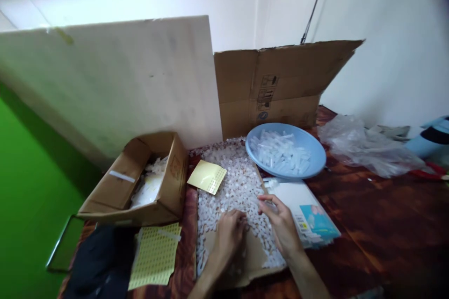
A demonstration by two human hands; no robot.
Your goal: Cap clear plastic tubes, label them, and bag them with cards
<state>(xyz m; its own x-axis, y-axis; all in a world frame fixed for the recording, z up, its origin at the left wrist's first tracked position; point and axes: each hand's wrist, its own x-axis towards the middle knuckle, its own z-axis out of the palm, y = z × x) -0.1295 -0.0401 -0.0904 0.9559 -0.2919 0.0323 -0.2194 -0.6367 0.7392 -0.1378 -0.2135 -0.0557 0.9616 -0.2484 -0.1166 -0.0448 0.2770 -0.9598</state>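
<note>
While many small white pieces (235, 182) are spread unsorted over the cardboard sheet (252, 252) beside the part-filled blue bowl (286, 151), my left hand (228, 233) rests curled on them and my right hand (280, 224) pinches one piece.

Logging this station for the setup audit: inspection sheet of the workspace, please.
Surface: dark reddish-brown table, crowded on the left half.
Job's things: flat cardboard sheet covered with small white plastic pieces; blue bowl of clear tubes.
Clutter: open cardboard box, yellow sticker sheets, printed packets, crumpled plastic bag, black cloth.
Grippers: left hand and right hand both rest on the white pieces, fingers curled; whether either pinches a piece cannot be told.
Cables: dark cable along the wall.
Surroundings: pale board and flattened carton lean against a white wall; green floor.
</note>
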